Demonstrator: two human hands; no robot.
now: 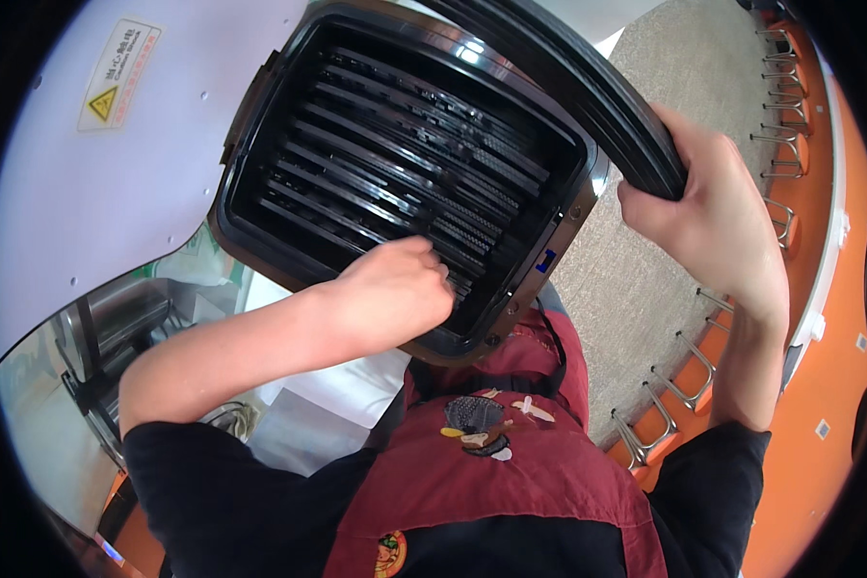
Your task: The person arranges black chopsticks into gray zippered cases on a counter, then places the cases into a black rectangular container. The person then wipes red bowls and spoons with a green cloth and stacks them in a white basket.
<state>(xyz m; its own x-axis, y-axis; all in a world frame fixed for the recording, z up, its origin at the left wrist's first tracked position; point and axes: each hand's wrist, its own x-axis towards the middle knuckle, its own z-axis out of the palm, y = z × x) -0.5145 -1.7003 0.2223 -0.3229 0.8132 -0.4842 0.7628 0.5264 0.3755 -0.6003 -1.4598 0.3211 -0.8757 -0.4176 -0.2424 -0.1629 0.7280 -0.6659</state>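
Observation:
A black rectangular housing [587,209] with a glossy rim is before me, tilted in view. Parallel dark slats [404,152] run across its recessed inside, some with a perforated or toothed texture. My right hand [715,209] grips the end of a thick, curved black handle [592,87] that arches over the housing's upper right side. Over the lower right part of the slats is my left hand [404,285], its fingers curled and slightly blurred. Whether those fingers touch the slats or hold something small is hidden.
A pale machine panel [152,195] with an electric shock warning label [119,76] adjoins the housing at left. Below it are metal cylindrical parts [126,321] and a white surface [318,426]. Orange stools with metal legs [683,376] line the grey floor [614,282] at right.

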